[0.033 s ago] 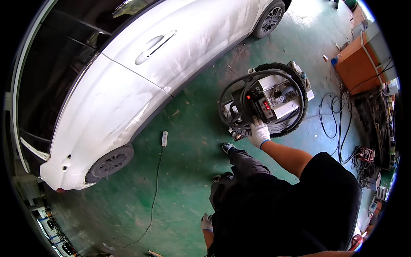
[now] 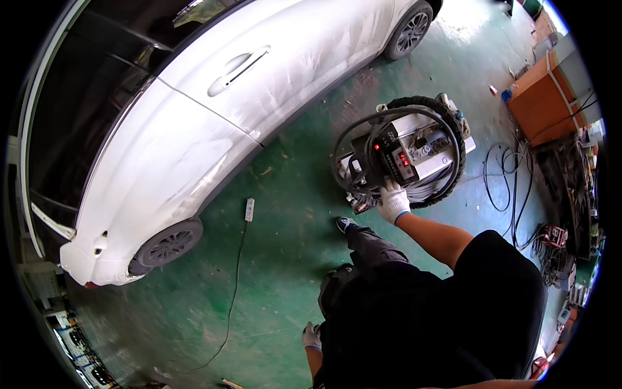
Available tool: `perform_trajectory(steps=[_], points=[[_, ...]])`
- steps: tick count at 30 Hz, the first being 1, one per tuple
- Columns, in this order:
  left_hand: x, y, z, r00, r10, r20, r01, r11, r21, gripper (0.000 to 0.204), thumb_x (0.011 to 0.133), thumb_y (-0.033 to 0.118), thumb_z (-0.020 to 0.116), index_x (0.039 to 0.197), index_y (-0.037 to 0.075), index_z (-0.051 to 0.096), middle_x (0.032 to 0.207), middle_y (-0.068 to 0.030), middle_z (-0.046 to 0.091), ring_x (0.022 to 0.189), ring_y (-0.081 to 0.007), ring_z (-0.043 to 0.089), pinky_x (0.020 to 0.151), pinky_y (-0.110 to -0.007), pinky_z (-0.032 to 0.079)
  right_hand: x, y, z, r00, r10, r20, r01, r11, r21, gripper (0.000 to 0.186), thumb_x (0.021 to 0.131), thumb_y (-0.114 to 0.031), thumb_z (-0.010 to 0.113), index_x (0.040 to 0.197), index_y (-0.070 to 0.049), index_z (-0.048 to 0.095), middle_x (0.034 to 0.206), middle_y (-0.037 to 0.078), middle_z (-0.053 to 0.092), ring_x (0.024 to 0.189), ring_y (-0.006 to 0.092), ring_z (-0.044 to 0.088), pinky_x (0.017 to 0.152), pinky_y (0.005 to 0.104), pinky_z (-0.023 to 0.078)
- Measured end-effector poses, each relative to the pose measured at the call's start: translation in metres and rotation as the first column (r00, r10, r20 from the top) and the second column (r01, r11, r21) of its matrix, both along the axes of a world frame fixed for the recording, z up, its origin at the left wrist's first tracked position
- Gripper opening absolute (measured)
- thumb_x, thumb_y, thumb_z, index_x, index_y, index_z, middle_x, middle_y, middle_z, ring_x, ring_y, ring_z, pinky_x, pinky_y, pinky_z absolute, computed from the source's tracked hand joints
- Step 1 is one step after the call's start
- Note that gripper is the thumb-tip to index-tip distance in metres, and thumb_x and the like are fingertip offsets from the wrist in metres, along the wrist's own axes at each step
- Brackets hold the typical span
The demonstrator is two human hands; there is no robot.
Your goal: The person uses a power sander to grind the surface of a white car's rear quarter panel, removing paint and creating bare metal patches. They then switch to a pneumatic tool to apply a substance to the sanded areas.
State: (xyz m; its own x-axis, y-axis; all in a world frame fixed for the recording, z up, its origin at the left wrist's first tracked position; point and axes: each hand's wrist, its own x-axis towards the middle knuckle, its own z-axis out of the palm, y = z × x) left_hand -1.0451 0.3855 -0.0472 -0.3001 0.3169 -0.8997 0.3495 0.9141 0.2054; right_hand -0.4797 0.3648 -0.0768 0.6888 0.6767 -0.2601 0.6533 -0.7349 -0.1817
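A welding-machine-like unit [image 2: 443,157] with a black panel, lit red digits and a pale casing stands on the floor, wound with thick dark cables [image 2: 340,146]. My right hand [image 2: 393,202], in a white glove, reaches to the panel's near edge. Its fingertips are drawn together against the panel, and what lies under them is hidden. Low beside my body hangs my left hand [image 2: 312,336], gloved too, its fingers curled and partly hidden. I cannot make out anything in it.
A white car [image 2: 194,129] with dirty smears spans the left. On the green floor lies a white power strip [image 2: 250,209] with its cord trailing back. Loose black cables [image 2: 512,168], an orange cabinet [image 2: 541,97] and cluttered shelving [image 2: 570,194] line the right side.
The lit digits on the panel look slightly different. My right hand stays at the same spot on the panel; the left has shifted only a touch.
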Motion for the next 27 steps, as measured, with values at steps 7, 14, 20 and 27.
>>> perform_trajectory(steps=[7,14,20,27], points=[[-0.056,-0.012,-0.039,0.898,0.344,0.272,-0.405,0.889,0.212,0.051,0.102,0.035,0.072,0.139,0.004,0.055,0.122,-0.0159,0.068,0.095,-0.0291,0.071,0.083,-0.047,0.058,-0.019,-0.006,0.019,0.998,-0.022,0.057,0.032,0.982,-0.187,0.054,0.089,-0.035,0.074,0.131,-0.001,0.07,0.159,0.026,0.05,0.145,0.042,0.05,0.119,0.0482,0.045],[-0.136,-0.102,-0.067,0.704,0.607,0.369,-0.7,0.681,0.214,0.044,0.103,0.031,0.07,0.136,0.006,0.056,0.112,-0.0129,0.069,0.084,-0.0266,0.071,0.075,-0.042,0.059,-0.09,-0.008,-0.022,0.986,-0.113,-0.119,0.055,0.912,-0.407,0.052,0.091,-0.041,0.072,0.128,-0.005,0.076,0.142,0.024,0.068,0.133,0.037,0.066,0.108,0.045,0.056],[-0.187,-0.292,-0.124,0.345,0.922,0.175,-0.938,0.346,0.026,0.035,0.104,0.033,0.069,0.119,0.004,0.056,0.091,-0.0152,0.063,0.071,-0.0298,0.064,0.064,-0.045,0.055,-0.199,0.012,-0.064,0.966,0.115,-0.233,-0.197,0.909,-0.367,0.051,0.086,-0.038,0.065,0.123,-0.005,0.078,0.13,0.025,0.074,0.122,0.0399,0.071,0.106,0.0458,0.056],[-0.158,-0.424,-0.134,0.059,0.998,0.028,-0.998,0.06,-0.029,0.03,0.104,0.032,0.07,0.106,0.004,0.06,0.073,-0.0144,0.056,0.057,-0.0288,0.058,0.05,-0.046,0.052,-0.257,0.063,-0.076,0.798,0.575,-0.181,-0.603,0.764,-0.231,0.055,0.085,-0.041,0.064,0.121,0.0,0.072,0.121,0.032,0.073,0.118,0.0464,0.07,0.104,0.0495,0.054]])
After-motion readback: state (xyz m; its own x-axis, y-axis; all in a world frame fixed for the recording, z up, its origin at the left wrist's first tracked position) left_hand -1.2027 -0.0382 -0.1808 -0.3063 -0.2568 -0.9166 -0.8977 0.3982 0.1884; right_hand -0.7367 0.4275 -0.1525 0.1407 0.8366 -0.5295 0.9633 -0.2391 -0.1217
